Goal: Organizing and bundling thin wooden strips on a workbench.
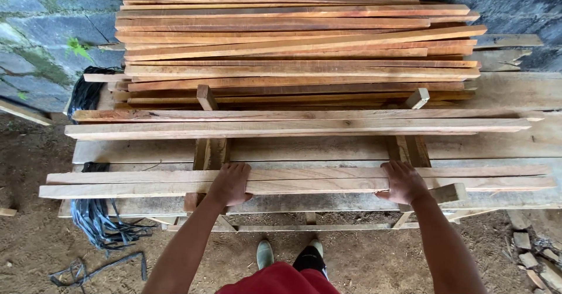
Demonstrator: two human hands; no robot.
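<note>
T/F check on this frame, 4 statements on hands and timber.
1. Both hands rest on the nearest pair of wooden slats. True: left hand, right hand.
2. The slat stack lies on the dirt floor. False: it sits on a wooden rack.
3. Black strapping hangs at the left. True.
4. The right hand holds a saw. False: its fingers lie on the slats only.
</note>
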